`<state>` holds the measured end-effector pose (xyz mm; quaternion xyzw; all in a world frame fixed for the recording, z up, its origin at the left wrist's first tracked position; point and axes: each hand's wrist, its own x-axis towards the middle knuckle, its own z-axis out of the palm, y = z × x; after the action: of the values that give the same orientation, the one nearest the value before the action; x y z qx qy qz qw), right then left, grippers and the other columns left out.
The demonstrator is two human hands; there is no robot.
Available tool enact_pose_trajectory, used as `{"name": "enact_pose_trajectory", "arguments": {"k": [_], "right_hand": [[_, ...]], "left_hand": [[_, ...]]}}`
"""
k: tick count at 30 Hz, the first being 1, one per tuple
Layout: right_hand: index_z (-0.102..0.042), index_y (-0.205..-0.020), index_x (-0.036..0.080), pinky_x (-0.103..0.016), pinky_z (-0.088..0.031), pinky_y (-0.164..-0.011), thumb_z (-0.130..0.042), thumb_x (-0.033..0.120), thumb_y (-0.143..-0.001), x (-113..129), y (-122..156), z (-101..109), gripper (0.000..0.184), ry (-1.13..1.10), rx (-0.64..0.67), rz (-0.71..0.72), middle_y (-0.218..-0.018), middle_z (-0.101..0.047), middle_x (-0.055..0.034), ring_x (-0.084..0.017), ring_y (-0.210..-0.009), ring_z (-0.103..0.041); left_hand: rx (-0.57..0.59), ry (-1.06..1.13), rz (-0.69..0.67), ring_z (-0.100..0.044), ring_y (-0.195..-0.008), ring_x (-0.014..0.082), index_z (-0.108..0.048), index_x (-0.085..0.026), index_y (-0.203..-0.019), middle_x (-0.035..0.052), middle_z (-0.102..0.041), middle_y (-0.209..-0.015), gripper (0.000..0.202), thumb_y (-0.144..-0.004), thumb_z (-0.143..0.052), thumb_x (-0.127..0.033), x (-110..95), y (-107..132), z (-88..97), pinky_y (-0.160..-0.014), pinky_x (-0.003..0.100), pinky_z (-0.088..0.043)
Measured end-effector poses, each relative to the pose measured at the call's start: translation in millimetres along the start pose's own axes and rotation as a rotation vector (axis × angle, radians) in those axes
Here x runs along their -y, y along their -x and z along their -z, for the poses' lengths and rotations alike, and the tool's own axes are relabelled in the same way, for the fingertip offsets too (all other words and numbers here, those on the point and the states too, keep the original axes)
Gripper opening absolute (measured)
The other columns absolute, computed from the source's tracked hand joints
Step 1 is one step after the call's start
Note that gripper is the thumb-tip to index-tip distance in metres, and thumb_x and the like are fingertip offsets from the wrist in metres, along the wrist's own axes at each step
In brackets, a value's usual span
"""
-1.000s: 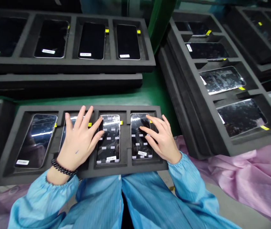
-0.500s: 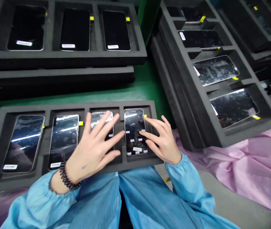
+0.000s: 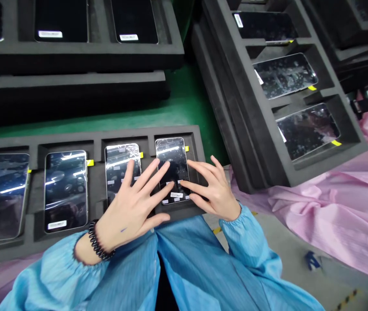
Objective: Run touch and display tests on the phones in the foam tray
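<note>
A black foam tray (image 3: 96,136) lies across my lap with several phones face up in its slots. My left hand (image 3: 132,207) is open with fingers spread, reaching over the third phone (image 3: 119,162) toward the rightmost phone (image 3: 172,157). My right hand (image 3: 211,190) is open too, its fingertips resting on the right edge and lower part of that rightmost phone. The phone carries small white stickers and a yellow tab beside it. A black coiled band sits on my left wrist. Two more phones (image 3: 65,190) lie in the left slots.
More black foam trays with phones are stacked at the back (image 3: 73,47) and leaning at the right (image 3: 287,99). Green surface (image 3: 184,103) shows between them. Pink cloth (image 3: 326,207) is heaped at the right. My blue-sleeved arms and legs fill the bottom.
My left hand slid rightward from the second and third phones to the rightmost phone. My right hand stayed on that phone. The view shifted right and down.
</note>
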<state>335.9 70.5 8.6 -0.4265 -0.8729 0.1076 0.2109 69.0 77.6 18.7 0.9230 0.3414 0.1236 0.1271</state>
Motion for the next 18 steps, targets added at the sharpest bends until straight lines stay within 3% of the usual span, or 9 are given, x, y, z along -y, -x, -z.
{"name": "enact_pose_trajectory", "arguments": {"k": [3,6,10,14,16,18], "right_hand": [[-0.074,-0.115,0.023,-0.06,-0.025,-0.123,-0.053,0.031,-0.1,1.4,3.4,1.0,0.027,-0.026,0.028,0.014,-0.151,-0.054,-0.0137,-0.027,-0.137,-0.049],[-0.075,-0.109,0.025,-0.059,-0.026,-0.123,-0.054,0.033,-0.099,1.3,9.4,5.3,0.025,-0.096,0.022,0.076,-0.151,-0.056,-0.0107,-0.026,-0.136,-0.051],[-0.075,-0.101,0.025,-0.055,-0.03,-0.123,-0.054,0.029,-0.098,1.6,15.6,8.8,0.022,-0.082,0.046,0.122,-0.143,-0.064,-0.008,-0.023,-0.131,-0.055],[-0.075,-0.103,0.025,-0.055,-0.031,-0.122,-0.052,0.032,-0.099,5.3,12.6,4.4,0.024,-0.096,0.043,0.161,-0.142,-0.064,-0.0096,-0.022,-0.132,-0.055],[-0.074,-0.107,0.024,-0.055,-0.03,-0.122,-0.052,0.034,-0.099,7.5,9.5,1.2,0.025,-0.115,0.071,0.178,-0.144,-0.062,-0.011,-0.022,-0.132,-0.054],[-0.074,-0.108,0.024,-0.056,-0.03,-0.121,-0.052,0.034,-0.1,8.3,7.0,-0.8,0.026,-0.117,0.097,0.178,-0.146,-0.061,-0.0114,-0.022,-0.133,-0.054]], "left_hand": [[0.012,0.011,0.009,-0.007,-0.16,0.0307,-0.056,-0.021,-0.14,0.0152,-0.025,-0.167,0.06,-0.096,-0.045,-0.06,-1.2,2.0,-1.7,-0.128,0.058,0.007],[-0.005,0.033,-0.104,-0.005,-0.16,0.0316,-0.057,-0.019,-0.138,0.0158,-0.024,-0.168,0.066,-0.093,-0.046,-0.067,-1.3,7.3,-1.6,-0.127,0.061,0.007],[0.006,0.084,-0.158,-0.01,-0.16,0.0301,-0.065,-0.018,-0.128,0.0144,-0.033,-0.164,0.059,-0.095,-0.045,-0.064,-1.3,14.2,-3.3,-0.128,0.061,0.005],[-0.032,0.091,-0.203,-0.012,-0.16,0.0295,-0.062,-0.017,-0.13,0.0167,-0.036,-0.162,0.063,-0.098,-0.036,-0.064,-0.2,16.6,-1.6,-0.128,0.063,0.004],[-0.073,0.079,-0.189,-0.013,-0.159,0.0306,-0.06,-0.016,-0.132,0.0172,-0.032,-0.164,0.065,-0.099,-0.03,-0.064,1.0,15.9,0.8,-0.128,0.064,0.002],[-0.086,0.048,-0.092,-0.012,-0.159,0.033,-0.055,-0.017,-0.138,0.0158,-0.023,-0.168,0.064,-0.1,-0.029,-0.061,2.7,13.5,2.1,-0.128,0.064,0.002]]}}
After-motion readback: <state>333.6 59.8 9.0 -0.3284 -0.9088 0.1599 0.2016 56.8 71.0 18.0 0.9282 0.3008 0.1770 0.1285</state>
